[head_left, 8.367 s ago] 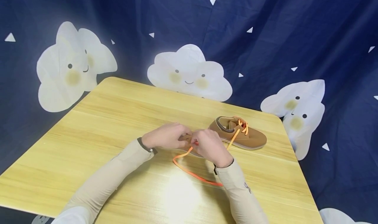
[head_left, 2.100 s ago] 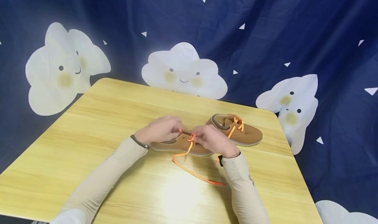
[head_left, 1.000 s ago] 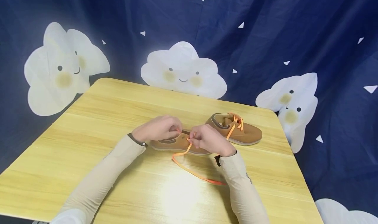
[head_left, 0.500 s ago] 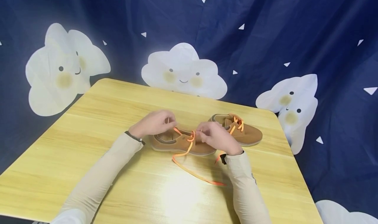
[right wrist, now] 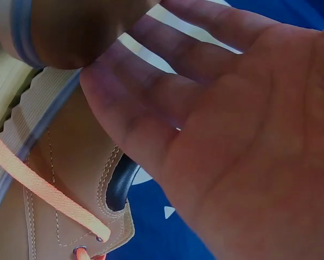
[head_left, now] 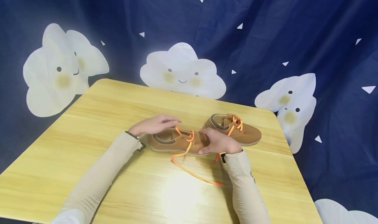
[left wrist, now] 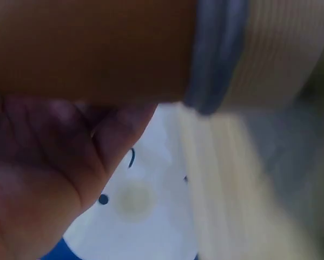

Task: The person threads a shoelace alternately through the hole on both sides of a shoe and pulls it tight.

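A brown shoe (head_left: pixel 174 145) with an orange shoelace (head_left: pixel 189 147) lies on its sole, toe to the right. My left hand (head_left: pixel 155 123) is above its opening. A strand of the lace rises from the far eyelets to the thumb and fingertips, which seem to pinch it. In the left wrist view the fingertips are hidden. My right hand (head_left: pixel 219 142) grips the toe, thumb on the near side and fingers over the far side. The right wrist view shows these fingers against the toe (right wrist: pixel 91 32). A loose lace end trails over the near side onto the table.
A second brown shoe (head_left: pixel 249 134), laced in orange, stands just behind and right of the first, close to my right hand. Its hanging lace passes by the right wrist. The wooden table (head_left: pixel 118 99) ends at a dark blue curtain (head_left: pixel 165 13) with clouds.
My right hand has let go of the lace and moved to the toe of the shoe. My left hand, holding a strand, has drawn back to the left since a second ago.
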